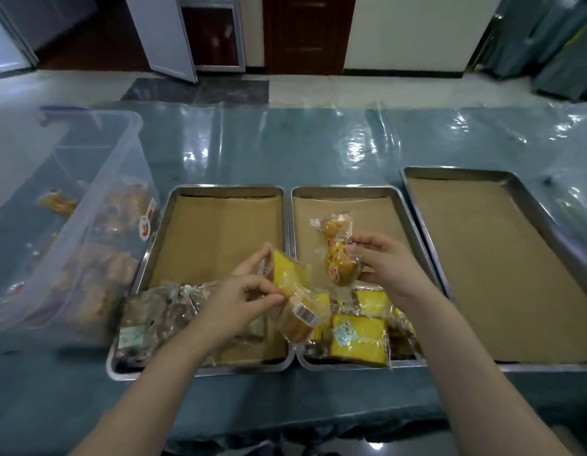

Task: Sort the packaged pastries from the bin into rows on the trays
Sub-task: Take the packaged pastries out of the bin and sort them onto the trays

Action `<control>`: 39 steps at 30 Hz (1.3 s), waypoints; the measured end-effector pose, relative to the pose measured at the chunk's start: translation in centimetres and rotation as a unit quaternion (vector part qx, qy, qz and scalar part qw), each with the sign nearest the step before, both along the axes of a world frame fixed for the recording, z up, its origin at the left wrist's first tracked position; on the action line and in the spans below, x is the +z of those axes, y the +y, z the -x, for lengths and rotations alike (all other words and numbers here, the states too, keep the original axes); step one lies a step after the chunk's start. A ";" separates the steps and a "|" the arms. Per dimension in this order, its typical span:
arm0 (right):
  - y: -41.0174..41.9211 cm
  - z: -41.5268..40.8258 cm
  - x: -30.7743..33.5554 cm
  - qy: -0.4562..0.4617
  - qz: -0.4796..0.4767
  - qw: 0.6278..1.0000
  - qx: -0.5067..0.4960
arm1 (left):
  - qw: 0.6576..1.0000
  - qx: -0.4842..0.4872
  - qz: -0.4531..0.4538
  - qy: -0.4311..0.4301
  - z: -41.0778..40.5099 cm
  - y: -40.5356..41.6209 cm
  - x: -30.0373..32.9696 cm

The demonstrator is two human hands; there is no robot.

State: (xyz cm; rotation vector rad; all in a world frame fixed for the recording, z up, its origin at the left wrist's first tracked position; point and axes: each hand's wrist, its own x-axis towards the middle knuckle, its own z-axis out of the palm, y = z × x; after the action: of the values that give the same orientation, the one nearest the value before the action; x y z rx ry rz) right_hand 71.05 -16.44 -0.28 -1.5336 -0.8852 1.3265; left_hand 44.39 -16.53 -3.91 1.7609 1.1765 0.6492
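My left hand (243, 299) pinches a wrapped yellow cake slice (287, 274) above the gap between the left tray (167, 232) and the middle tray (407, 222). My right hand (382, 261) grips a clear packet of round golden buns (336, 250) over the middle tray. Dark wrapped pastries (154, 311) lie at the near end of the left tray. Several yellow cake slices (358, 334) lie at the near end of the middle tray. A clear plastic bin (98, 192) at the left holds more packaged pastries (111, 268).
A third, larger tray (529, 205) lined with brown paper stands at the right. All trays sit on a blue table (285, 399) under a glossy plastic sheet. Beyond the table's far edge are a tiled floor, doors and a wall.
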 end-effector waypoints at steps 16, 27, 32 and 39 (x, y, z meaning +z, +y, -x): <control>-1.0 -15.6 -1.0 0.023 0.009 0.999 -0.026 | 0.991 -0.025 0.127 0.030 -15.1 -0.3 -5.2; -1.5 -27.1 -3.4 0.019 0.031 0.999 0.017 | 0.956 0.059 -0.017 0.288 -21.7 -0.9 -0.9; -2.1 -31.4 -3.6 0.017 0.036 0.999 0.026 | 0.970 0.083 -0.003 0.230 -27.1 -0.8 3.1; -4.1 -36.7 -4.7 -0.042 0.042 0.997 0.059 | 0.976 0.047 0.112 0.183 -36.6 -0.5 0.7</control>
State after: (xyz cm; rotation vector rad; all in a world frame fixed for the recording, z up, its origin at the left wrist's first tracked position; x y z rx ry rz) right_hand 107.79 -20.56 -4.99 -1.6330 -0.9963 1.4081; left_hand 81.03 -17.03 -3.19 1.6812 1.5265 0.2342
